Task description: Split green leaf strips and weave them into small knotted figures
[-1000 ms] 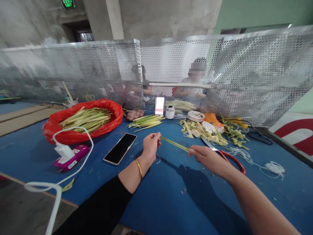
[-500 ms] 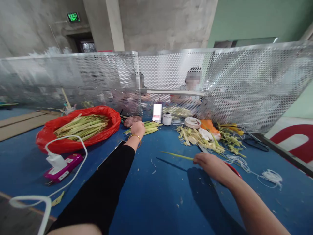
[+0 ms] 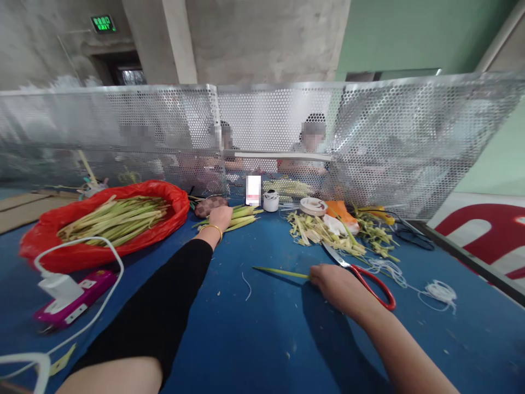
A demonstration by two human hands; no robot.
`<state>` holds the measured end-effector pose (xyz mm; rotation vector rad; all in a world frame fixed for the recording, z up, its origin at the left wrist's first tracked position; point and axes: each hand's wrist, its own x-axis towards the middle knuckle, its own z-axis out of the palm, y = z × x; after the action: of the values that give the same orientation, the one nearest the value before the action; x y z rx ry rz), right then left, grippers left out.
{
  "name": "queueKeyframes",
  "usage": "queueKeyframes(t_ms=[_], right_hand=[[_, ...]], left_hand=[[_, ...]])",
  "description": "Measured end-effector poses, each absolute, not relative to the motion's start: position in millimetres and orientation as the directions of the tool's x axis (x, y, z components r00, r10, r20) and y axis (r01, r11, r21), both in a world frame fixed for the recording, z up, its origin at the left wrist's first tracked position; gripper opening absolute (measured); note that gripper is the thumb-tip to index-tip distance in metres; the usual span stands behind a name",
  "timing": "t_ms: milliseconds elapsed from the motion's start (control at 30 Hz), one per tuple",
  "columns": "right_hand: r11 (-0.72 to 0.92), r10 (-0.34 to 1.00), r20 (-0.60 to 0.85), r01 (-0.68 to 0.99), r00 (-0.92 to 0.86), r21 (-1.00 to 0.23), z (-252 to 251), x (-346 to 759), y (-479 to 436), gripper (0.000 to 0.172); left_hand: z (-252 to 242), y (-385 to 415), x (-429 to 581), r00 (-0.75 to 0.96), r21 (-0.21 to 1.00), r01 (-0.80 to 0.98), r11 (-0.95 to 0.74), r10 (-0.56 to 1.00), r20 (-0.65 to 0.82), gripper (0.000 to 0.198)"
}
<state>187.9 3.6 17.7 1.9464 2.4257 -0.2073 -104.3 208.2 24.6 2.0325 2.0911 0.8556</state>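
Out at the far side of the table, my left hand (image 3: 221, 218) rests at a pile of pale green plant stalks (image 3: 245, 219), touching its left part. Its fingers are hidden behind the back of the hand, so I cannot see what they grip. My right hand (image 3: 328, 279) is closed on one end of a thin green plant strip (image 3: 281, 271), whose pointed end reaches left just above the blue table (image 3: 254, 334). Red-handled scissors (image 3: 371, 282) lie partly behind my right wrist. A short white thread (image 3: 246, 286) is on the table between my hands.
A red plastic bag (image 3: 172, 205) of long stalks stands left, near a purple power strip (image 3: 77, 301) with a white cable. Leaf scraps (image 3: 315, 232), a tape roll (image 3: 313, 206), white string (image 3: 438, 293), a small jar (image 3: 270, 201) and a phone (image 3: 253, 189) lie before a perforated metal screen (image 3: 283, 115).
The view has swung right, so things appear further left. My right hand and its strip sit lower, nearer the table, and more of the scissors shows. My left hand stays at the stalk pile.
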Motion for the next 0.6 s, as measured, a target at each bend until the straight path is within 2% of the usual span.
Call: queueKeyframes(t_ms=[133,267,433,600], right_hand=[[0.207,0.975,-0.076,0.977,-0.211,-0.058,16.2,189.0,5.0,0.028],[0.204,0.977,-0.06,0.978,-0.207,-0.041,16.9,188.4,4.7,0.029],[0.19,0.981,-0.042,0.981,-0.191,-0.025,17.3,190.7,5.4,0.029],[0.164,0.985,-0.044,0.986,-0.164,-0.016,14.8,194.3,8.0,0.027]], left_hand=[[30.1,209.1,-111.0,-0.083,0.423,0.904,-0.068,0.941,0.329,0.029],[41.4,207.0,-112.5,-0.105,0.458,0.883,-0.106,0.905,0.412,0.018],[56.2,202.1,-103.7,-0.142,0.577,0.792,-0.2,0.858,0.493,0.019],[58.2,204.7,-94.7,-0.225,0.751,0.628,-0.203,0.877,0.425,0.021]])
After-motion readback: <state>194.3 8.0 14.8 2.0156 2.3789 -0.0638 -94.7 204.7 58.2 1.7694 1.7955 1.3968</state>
